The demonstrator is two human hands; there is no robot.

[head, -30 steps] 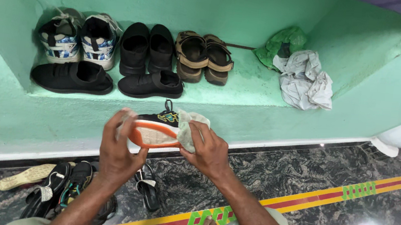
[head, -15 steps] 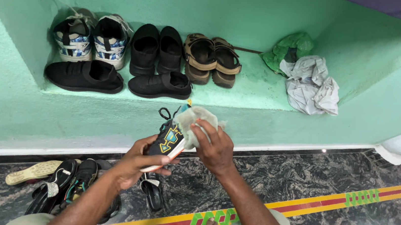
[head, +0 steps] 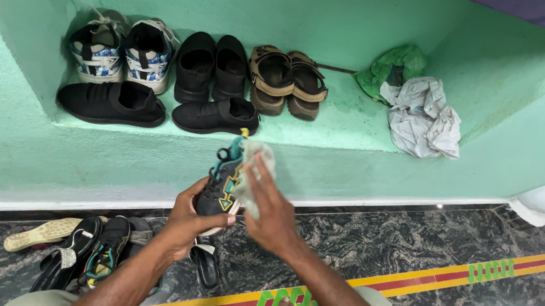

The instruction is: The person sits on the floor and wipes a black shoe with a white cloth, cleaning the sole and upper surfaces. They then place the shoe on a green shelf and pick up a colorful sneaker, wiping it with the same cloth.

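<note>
Sneaker (head: 220,188) — dark, tilted toe-down — sits gripped in the left hand (head: 189,222) so the right hand (head: 271,217), its fingers (head: 257,180) clutching a pale cloth (head: 255,165), can press against its side.

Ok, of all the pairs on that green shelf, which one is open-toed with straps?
The brown sandals, fourth-from-left footwear in the back row, beside the black slip-on pair. Every other pair on the shelf is closed: white-and-blue sneakers and black shoes in front.

Green ledge (head: 356,131) carrying sneakers (head: 125,50), black shoes (head: 156,104), brown sandals (head: 287,80), green cloth (head: 390,64), grey rag (head: 421,115). Marble floor (head: 411,248) holding shoe pile (head: 83,254), sandal (head: 206,267).
</note>
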